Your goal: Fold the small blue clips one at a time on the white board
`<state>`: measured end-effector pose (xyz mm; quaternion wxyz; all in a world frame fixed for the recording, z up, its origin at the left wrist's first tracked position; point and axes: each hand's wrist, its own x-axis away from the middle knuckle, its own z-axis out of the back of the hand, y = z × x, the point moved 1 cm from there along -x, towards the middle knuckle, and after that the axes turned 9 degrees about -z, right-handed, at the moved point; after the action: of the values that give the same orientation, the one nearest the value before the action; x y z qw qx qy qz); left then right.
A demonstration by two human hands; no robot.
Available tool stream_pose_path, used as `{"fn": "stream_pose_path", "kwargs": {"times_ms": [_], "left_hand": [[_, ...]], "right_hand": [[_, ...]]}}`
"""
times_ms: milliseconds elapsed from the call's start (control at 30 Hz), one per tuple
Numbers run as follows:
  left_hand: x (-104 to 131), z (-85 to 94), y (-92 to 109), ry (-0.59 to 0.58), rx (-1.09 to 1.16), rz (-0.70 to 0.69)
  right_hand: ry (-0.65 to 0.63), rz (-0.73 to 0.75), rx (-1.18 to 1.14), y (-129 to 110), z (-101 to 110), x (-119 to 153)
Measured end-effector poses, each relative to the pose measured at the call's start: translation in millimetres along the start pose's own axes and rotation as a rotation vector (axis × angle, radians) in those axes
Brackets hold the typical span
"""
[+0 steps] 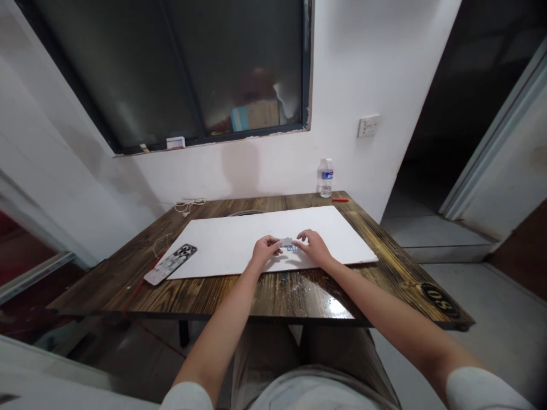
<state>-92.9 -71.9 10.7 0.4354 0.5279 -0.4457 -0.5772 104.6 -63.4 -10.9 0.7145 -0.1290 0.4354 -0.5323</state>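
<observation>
- what lies on the table [387,290]?
- a board [222,245], with a phone [171,265] across its near left corner.
- behind the board?
- a cable [190,201] left, a bottle [326,180] right.
- between the left hand [265,249] and right hand [315,247]?
- a piece [286,242], over the board.

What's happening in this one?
A person sits at a wooden table, both bare hands over a white board. The left hand pinches a small grey piece; the right hand is right beside it, though contact is unclear. A small blue-patterned item shows just below the piece. A phone lies over the board's left edge.
</observation>
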Motion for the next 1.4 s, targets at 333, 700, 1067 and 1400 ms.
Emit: {"fn": "stream_pose_path", "kwargs": {"times_ms": [333,700,1067,1400], "left_hand": [[7.0,-3.0,3.7,-0.161,-0.082,-0.019],[2.1,-2.8,-2.9,-0.093,-0.019,0.027],[1.8,-3.1,-3.5,-0.051,0.161,0.078],[-3.6,3.2,-8.9,0.120,0.126,0.008]], "right_hand": [[-0.071,-0.060,-0.283,-3.7,-2.0,1.7],[0.130,0.149,-0.279,-14.4,14.2,5.9],[0.010,0.428,0.217,-12.8,8.9,7.6],[-0.048,0.305,0.205,-12.2,0.8,8.8]]}}
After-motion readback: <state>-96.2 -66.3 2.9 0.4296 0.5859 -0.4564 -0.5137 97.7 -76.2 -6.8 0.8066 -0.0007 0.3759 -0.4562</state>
